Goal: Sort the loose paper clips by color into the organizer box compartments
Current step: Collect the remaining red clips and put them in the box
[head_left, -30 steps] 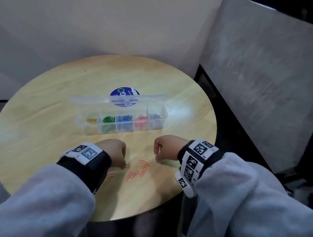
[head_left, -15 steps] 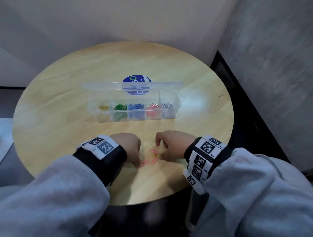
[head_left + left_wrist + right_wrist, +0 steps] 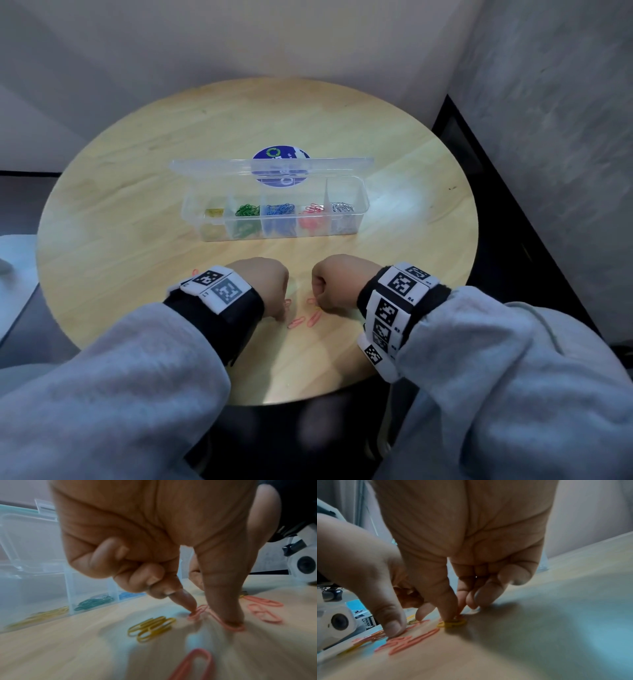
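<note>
A clear organizer box point(image 3: 356, 219) stands open mid-table, holding yellow, green, blue, pink and silver clips in separate compartments. Loose pink paper clips point(image 3: 296, 322) lie near the front edge between my hands. My left hand point(image 3: 281, 313) has its index tip and thumb down on a pink paper clip point(image 3: 197, 613), pinching it against the wood; its other fingers are curled. Two yellow clips point(image 3: 150, 627) lie just left of it. My right hand point(image 3: 320, 304) pinches a yellow paper clip point(image 3: 453, 623) between thumb and index on the table.
The round wooden table point(image 3: 137, 274) has a blue sticker point(image 3: 281, 156) behind the box's raised lid point(image 3: 212, 166). More pink clips point(image 3: 264, 609) lie right of my left thumb, and one point(image 3: 193, 665) lies close to the left wrist camera. Walls stand behind and to the right.
Both hands have drawn closer together over the loose clips, with their fingertips now down on them. The head view has shifted, so the table sits more centred.
</note>
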